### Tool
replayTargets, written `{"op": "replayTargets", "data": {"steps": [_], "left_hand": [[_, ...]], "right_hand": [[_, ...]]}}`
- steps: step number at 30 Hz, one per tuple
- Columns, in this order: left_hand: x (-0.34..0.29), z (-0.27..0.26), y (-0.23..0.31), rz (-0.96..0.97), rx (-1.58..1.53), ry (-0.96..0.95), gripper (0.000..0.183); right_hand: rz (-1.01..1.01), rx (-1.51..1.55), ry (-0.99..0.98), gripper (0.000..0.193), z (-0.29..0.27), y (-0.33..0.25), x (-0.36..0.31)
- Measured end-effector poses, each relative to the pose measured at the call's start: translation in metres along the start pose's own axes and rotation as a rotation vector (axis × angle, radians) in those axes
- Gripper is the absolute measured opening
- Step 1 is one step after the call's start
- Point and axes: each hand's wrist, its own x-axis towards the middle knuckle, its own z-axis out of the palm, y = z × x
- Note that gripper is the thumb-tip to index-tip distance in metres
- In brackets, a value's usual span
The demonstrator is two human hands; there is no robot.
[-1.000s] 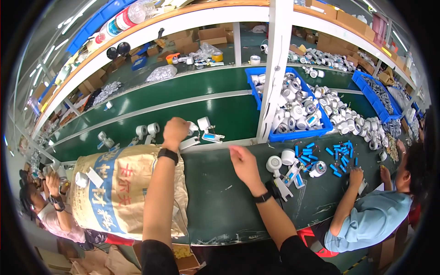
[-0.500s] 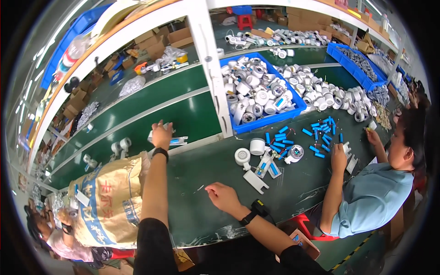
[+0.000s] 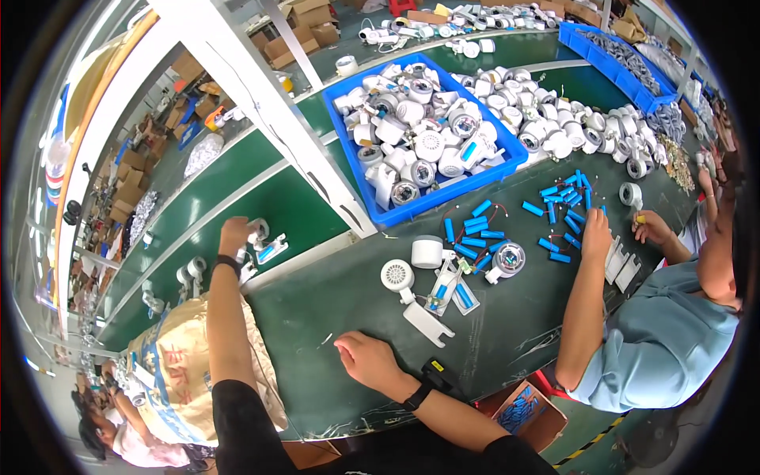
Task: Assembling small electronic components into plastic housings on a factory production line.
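My left hand point(image 3: 234, 236) reaches over the green conveyor belt, its fingers mostly hidden behind the back of the hand. Against its right side is a white round-headed device point(image 3: 259, 229), with a blue battery cell point(image 3: 266, 253) in its flat part; whether I grip it cannot be told. My right hand point(image 3: 368, 360) rests on the dark green tabletop point(image 3: 317, 388), fingers curled and nothing visible in them. Beyond it lie a white device with a round grille point(image 3: 397, 275), a white cup-shaped housing point(image 3: 427, 252), opened battery holders point(image 3: 451, 291) and a round head with a clear lens point(image 3: 508, 259).
A blue tub point(image 3: 518, 157) heaped with white housings stands ahead, beside a white post point(image 3: 269, 111). Loose blue cells point(image 3: 566, 207) lie toward a co-worker point(image 3: 657, 340) at right. A tan sack point(image 3: 198, 364) sits left, and a black device point(image 3: 440, 376) lies by my right wrist.
The view has shifted, with tabletop objects appearing further left. My left hand has moved left along the belt, and the white device now shows at its right side. My right hand stays curled on the table.
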Motion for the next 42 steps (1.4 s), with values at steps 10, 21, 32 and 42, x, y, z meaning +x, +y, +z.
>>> {"op": "replayTargets", "data": {"steps": [10, 21, 32, 42], "left_hand": [[-0.004, -0.037, 0.014, -0.163, 0.01, 0.089, 0.046], [-0.033, -0.03, -0.02, -0.576, -0.177, -0.548, 0.094], [0.002, 0.024, -0.011, -0.233, -0.041, -0.02, 0.114], [-0.008, -0.049, -0.036, -0.274, -0.111, 0.335, 0.06]], "right_hand": [[0.024, -0.001, -0.004, 0.009, -0.003, 0.006, 0.003], [0.052, -0.004, -0.044, 0.012, -0.003, 0.006, 0.002], [0.12, -0.059, -0.099, 0.014, -0.005, 0.002, 0.008], [0.053, -0.056, -0.083, 0.014, -0.001, 0.003, 0.015]]}}
